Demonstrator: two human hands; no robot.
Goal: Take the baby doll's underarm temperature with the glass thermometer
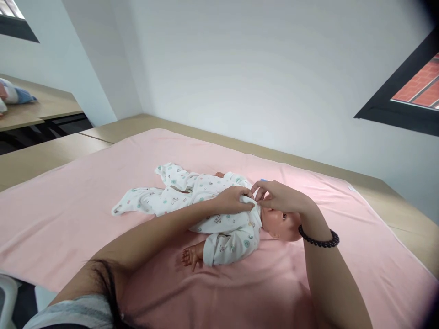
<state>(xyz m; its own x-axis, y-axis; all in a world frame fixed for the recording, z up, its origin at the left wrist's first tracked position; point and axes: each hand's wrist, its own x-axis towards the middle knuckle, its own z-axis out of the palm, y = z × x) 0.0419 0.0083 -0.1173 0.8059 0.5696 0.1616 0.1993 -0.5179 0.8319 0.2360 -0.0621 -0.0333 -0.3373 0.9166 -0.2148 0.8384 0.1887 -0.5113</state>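
A baby doll (280,225) lies on its back across a pink blanket (137,155), its head toward the right. It wears a white printed baby romper (236,244) with long sleeves and footed legs. At the doll's neck, my left hand (233,200) pinches the romper's collar edge between thumb and fingers. My right hand (276,194) meets it there, with bent fingers closed on the same collar and partly covering the doll's face. Whatever fastener sits between the fingertips is hidden. One doll hand (192,256) sticks out of the near sleeve.
The blanket covers a wooden table (192,128) set against a white wall (240,68). On another table at the far left lies a blue and white cloth item (15,92). A small blue object (263,180) shows behind my right hand. A dark-framed window (384,103) is at the right.
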